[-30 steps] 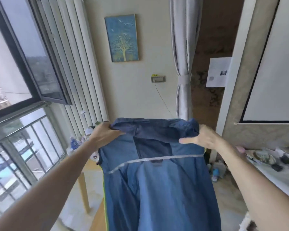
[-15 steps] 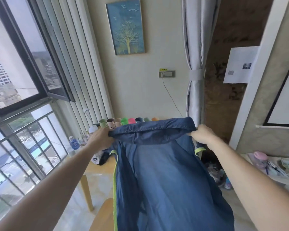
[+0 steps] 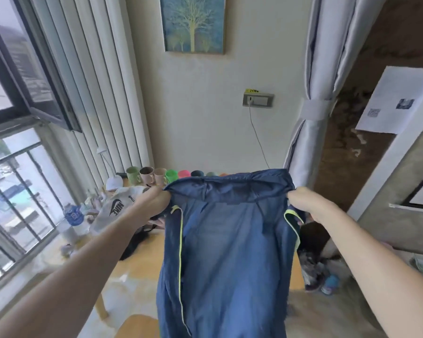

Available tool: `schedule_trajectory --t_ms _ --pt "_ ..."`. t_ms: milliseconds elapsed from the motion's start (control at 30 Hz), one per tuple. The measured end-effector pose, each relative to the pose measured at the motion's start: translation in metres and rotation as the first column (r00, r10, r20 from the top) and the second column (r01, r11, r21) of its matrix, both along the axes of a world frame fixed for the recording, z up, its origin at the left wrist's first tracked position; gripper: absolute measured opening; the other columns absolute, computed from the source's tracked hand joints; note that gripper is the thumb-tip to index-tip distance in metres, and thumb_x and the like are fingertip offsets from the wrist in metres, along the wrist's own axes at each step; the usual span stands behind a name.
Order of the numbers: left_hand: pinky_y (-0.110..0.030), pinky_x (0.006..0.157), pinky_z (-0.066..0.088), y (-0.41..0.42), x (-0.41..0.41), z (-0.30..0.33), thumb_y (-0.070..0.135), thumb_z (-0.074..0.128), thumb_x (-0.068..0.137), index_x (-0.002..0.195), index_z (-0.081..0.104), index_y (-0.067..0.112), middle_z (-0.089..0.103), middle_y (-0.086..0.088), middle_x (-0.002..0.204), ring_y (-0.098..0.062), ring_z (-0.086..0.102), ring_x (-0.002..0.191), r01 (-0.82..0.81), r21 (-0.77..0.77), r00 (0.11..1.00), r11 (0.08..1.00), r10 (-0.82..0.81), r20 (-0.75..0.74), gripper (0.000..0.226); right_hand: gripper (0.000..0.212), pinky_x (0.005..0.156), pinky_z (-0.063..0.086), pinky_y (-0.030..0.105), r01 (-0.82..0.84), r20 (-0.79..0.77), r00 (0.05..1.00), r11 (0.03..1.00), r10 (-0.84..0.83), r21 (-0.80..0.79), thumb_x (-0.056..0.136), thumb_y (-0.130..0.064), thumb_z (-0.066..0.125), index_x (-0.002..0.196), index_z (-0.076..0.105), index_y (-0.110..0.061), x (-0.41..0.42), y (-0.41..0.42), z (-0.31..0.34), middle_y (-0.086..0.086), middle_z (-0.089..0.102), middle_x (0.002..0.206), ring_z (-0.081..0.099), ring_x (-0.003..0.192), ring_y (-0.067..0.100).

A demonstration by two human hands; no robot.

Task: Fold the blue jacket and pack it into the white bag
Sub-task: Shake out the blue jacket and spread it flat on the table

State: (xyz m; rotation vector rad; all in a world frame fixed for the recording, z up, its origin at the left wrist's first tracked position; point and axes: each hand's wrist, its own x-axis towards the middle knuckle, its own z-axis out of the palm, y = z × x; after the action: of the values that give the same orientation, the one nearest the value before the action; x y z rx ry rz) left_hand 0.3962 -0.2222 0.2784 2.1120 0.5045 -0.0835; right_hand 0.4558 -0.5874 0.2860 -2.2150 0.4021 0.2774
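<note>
Head view: the blue jacket [image 3: 230, 252], lowered since a second ago, hangs above the tabletop [image 3: 142, 259], left hand [image 3: 154, 203] and right hand [image 3: 305, 203] fingers clamped on its shoulders, ready for laying flat.

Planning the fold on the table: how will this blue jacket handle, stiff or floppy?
Probably floppy: the blue jacket hangs limp between the left hand and right hand. Likely light, since a fingertip pinch holds it. The thin fabric may slide.
</note>
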Motion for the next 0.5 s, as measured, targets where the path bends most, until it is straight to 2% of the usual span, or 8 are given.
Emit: schedule_trajectory --t_ms 67,133,200,233,300,367,433,500 --pt "-0.020 0.035 0.046 0.003 0.026 0.001 0.002 0.034 0.100 0.074 0.055 0.000 0.061 -0.015 0.052 -0.019 0.059 0.034 -0.036 -0.219 0.998 0.975 0.026 -0.050 0.034 0.019 0.060 0.038 0.033 0.028 -0.013 1.000 0.998 -0.027 0.054 0.097 -0.001 0.042 0.085 0.056 -0.003 0.026 0.011 0.003 0.017 0.055 0.074 0.051 0.063 0.027" --pt "-0.028 0.036 0.052 0.007 0.053 0.001 0.002 0.031 0.103 0.080 0.050 0.002 0.061 -0.015 0.049 -0.025 0.061 0.038 -0.035 -0.401 0.996 0.916 0.001 -0.086 0.030 0.023 0.058 0.049 0.033 0.080 -0.076 0.995 0.984 -0.068 0.159 0.096 -0.001 0.043 0.080 0.059 -0.007 0.049 0.024 0.009 0.017 0.060 0.066 0.057 0.057 0.028" --pt "-0.031 0.045 0.053 0.014 0.081 -0.002 -0.005 0.031 0.095 0.076 0.040 0.010 0.053 -0.012 0.050 -0.025 0.056 0.044 -0.062 -0.567 0.996 0.821 0.012 -0.091 0.026 0.026 0.048 0.060 0.037 0.139 -0.122 0.987 0.942 -0.106 0.306 0.097 0.001 0.042 0.082 0.063 -0.006 0.074 0.037 0.013 0.013 0.069 0.057 0.067 0.051 0.027" --pt "-0.032 0.052 0.055 0.018 0.097 -0.006 -0.006 0.031 0.093 0.080 0.045 0.008 0.057 -0.015 0.057 -0.028 0.060 0.052 -0.083 -0.609 0.995 0.789 0.028 -0.098 0.024 0.028 0.041 0.059 0.039 0.173 -0.132 0.982 0.913 -0.132 0.369 0.099 0.001 0.041 0.083 0.064 -0.006 0.091 0.043 0.012 0.012 0.070 0.053 0.069 0.050 0.027" --pt "-0.041 0.074 0.063 0.022 0.127 -0.009 0.002 0.033 0.097 0.101 0.062 -0.002 0.075 -0.025 0.093 -0.039 0.076 0.086 -0.069 -0.612 0.993 0.788 -0.006 -0.119 0.029 0.028 0.035 0.056 0.043 0.236 -0.163 0.970 0.842 -0.178 0.485 0.103 -0.003 0.038 0.092 0.063 -0.004 0.126 0.058 0.004 0.014 0.070 0.061 0.068 0.057 0.030" --pt "-0.041 0.088 0.060 0.017 0.153 -0.014 0.006 0.033 0.099 0.117 0.064 0.001 0.076 -0.026 0.114 -0.039 0.076 0.103 -0.076 -0.627 0.991 0.775 -0.012 -0.135 0.036 0.022 0.038 0.057 0.048 0.295 -0.196 0.955 0.775 -0.223 0.559 0.103 -0.004 0.040 0.101 0.062 -0.006 0.161 0.076 -0.011 0.016 0.065 0.077 0.064 0.066 0.032" --pt "-0.037 0.092 0.054 0.012 0.183 -0.025 0.006 0.037 0.100 0.116 0.063 0.007 0.074 -0.023 0.121 -0.036 0.075 0.108 -0.109 -0.623 0.992 0.774 0.046 -0.115 0.031 0.022 0.046 0.059 0.046 0.345 -0.208 0.938 0.725 -0.275 0.596 0.099 0.004 0.039 0.097 0.059 -0.005 0.198 0.090 -0.030 0.014 0.060 0.067 0.058 0.056 0.027" --pt "-0.033 0.085 0.048 0.008 0.218 -0.045 0.009 0.043 0.101 0.106 0.065 0.012 0.078 -0.015 0.108 -0.030 0.077 0.096 -0.144 -0.606 0.989 0.783 0.087 -0.122 0.023 0.028 0.051 0.053 0.041 0.369 -0.216 0.929 0.705 -0.301 0.605 0.095 0.012 0.033 0.084 0.054 -0.003 0.236 0.102 -0.055 0.010 0.051 0.049 0.048 0.043 0.021"
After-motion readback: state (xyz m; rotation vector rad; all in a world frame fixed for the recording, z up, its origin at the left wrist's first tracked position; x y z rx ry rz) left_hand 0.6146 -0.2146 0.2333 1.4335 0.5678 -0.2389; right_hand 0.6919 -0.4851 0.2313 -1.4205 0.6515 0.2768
